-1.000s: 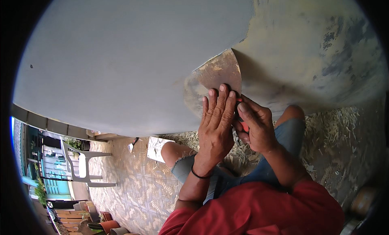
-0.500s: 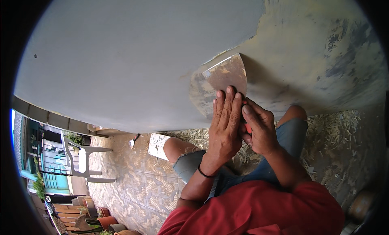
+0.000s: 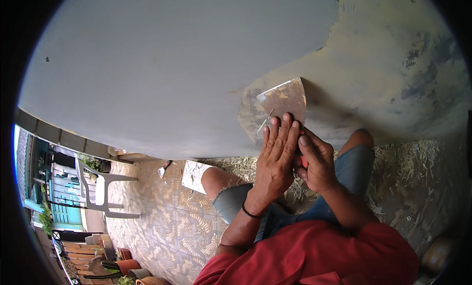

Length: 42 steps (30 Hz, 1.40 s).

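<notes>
A wide scraper (image 3: 286, 99) with a worn, brown-stained blade lies against a curved surface (image 3: 162, 73) coated in grey paint. My right hand (image 3: 317, 159) is closed around its red handle, which shows only in part. Flat on the lower blade rest the fingers of my left hand (image 3: 276, 157), stretched out and pressing from above. Beside those fingertips, a thin pale paint sliver (image 3: 266, 120) lies across the blade's left edge. The blade's front edge sits within a bare yellowish-beige patch (image 3: 368, 54), a little short of the ragged border of the grey coat.
Peeled strips (image 3: 405, 169) litter the floor under the surface, around my legs. On the patterned tiles to the left lie a white sheet (image 3: 193, 177) and a small putty knife (image 3: 164, 168). Farther left are a plastic chair (image 3: 101, 186) and several plant pots (image 3: 129, 266).
The scraper and both hands have drawn back slightly toward me. The raised flap of grey paint ahead of the blade is gone, and a sliver now lies on the blade.
</notes>
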Tool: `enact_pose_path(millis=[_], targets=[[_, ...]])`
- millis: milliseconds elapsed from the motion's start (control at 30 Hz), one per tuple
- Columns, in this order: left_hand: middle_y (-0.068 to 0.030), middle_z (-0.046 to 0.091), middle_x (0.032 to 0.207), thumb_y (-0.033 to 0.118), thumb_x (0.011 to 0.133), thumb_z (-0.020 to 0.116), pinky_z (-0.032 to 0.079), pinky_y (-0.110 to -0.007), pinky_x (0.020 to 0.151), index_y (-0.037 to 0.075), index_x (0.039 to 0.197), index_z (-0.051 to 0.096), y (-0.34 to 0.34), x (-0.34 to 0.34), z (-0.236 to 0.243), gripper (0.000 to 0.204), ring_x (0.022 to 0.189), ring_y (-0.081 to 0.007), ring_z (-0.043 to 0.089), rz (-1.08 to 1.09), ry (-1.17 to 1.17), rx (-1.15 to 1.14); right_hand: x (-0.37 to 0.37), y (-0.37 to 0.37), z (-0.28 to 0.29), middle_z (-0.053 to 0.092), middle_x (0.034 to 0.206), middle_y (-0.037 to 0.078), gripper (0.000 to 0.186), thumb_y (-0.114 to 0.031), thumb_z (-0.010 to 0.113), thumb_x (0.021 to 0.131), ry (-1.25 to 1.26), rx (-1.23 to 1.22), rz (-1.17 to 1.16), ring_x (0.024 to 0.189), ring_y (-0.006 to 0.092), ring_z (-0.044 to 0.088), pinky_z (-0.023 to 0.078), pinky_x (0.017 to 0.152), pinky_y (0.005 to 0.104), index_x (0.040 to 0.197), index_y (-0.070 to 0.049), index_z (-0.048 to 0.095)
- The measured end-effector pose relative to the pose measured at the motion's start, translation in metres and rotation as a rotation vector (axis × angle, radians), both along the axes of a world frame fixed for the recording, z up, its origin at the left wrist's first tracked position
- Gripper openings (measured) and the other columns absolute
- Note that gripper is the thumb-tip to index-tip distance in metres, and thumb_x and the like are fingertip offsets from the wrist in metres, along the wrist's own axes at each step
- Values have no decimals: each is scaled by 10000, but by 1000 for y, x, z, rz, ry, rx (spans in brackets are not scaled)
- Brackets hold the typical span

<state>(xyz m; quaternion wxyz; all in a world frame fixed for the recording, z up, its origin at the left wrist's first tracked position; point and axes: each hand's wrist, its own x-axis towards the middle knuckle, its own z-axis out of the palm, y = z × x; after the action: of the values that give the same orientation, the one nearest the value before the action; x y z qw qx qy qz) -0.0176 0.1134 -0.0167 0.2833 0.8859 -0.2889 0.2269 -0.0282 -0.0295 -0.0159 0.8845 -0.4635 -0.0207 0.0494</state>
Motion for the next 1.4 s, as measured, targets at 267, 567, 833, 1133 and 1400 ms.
enact_pose_path(millis=[267, 567, 833, 1133, 1400], targets=[[-247, 315, 1729, -33, 902, 641, 249, -566, 1302, 7, 1644, 400, -12, 15, 12, 782, 1620, -446, 243, -4, -71, -161, 19, -13, 42, 587, 811, -6, 432, -255, 558, 1144, -1, -52, 58, 557, 46, 463, 354, 424, 221, 1512, -30, 583], [-211, 319, 1740, 11, 929, 611, 219, -574, 1309, 18, 1637, 425, -14, 4, 12, 732, 1627, -420, 247, -13, -47, -73, 2, -15, 24, 576, 827, -6, 454, -242, 509, 1154, -21, -28, 15, 578, 52, 480, 352, 413, 214, 1542, -8, 537], [-170, 334, 1745, 83, 939, 627, 201, -594, 1307, 48, 1638, 445, -47, 12, 30, 723, 1634, -427, 223, -11, -101, -72, 10, -47, 56, 602, 850, 28, 459, -262, 536, 1151, 27, -14, 23, 580, 60, 481, 344, 397, 210, 1543, -24, 540], [-181, 351, 1734, 58, 936, 661, 197, -599, 1306, 51, 1627, 462, -59, 10, 21, 719, 1634, -421, 229, -16, -87, -164, 12, -58, 58, 603, 883, 13, 443, -235, 537, 1149, -39, -22, 83, 632, 56, 494, 346, 425, 210, 1546, -37, 552], [-199, 356, 1727, 8, 899, 665, 214, -599, 1300, 26, 1622, 457, -61, 8, 36, 753, 1628, -438, 233, -3, -120, -83, -1, -67, 52, 602, 868, 4, 447, -255, 546, 1149, -42, 15, 73, 643, 56, 500, 341, 431, 209, 1538, -36, 558]])
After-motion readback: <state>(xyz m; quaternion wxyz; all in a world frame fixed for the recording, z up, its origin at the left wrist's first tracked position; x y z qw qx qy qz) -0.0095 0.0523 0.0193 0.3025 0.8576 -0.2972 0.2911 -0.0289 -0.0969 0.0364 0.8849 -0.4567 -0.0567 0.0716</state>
